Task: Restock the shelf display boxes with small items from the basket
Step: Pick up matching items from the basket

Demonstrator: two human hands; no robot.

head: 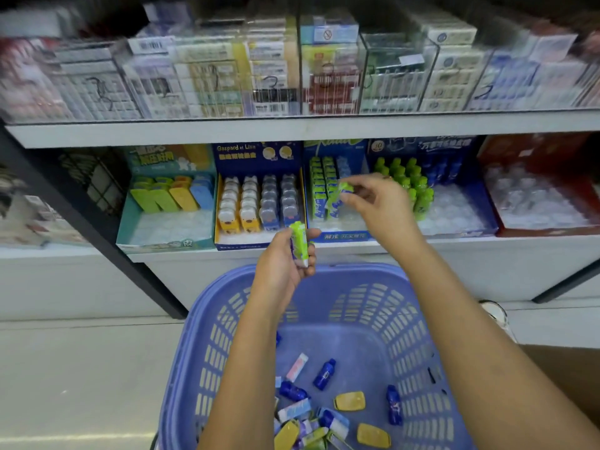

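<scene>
A purple slatted basket (pixel 402 306) stands on the floor below me, with several small items (pixel 324 414) loose on its bottom: blue mini bottles, yellow cases, pastel packs. My left hand (pixel 285 267) is raised above the basket's far rim and grips a few green packs (pixel 298 241). My right hand (pixel 380 203) reaches to the blue display box (pixel 344 237) on the lower shelf and pinches one green pack (pixel 342 191) over its rows of green packs.
The lower shelf holds a teal box with coloured cases (pixel 168 196), a dark blue box with bear-shaped items (pixel 256 203), a box of green and blue mini bottles (pixel 422 190) and a red box (pixel 539 190). Clear bins of cartons (pixel 324 69) fill the upper shelf.
</scene>
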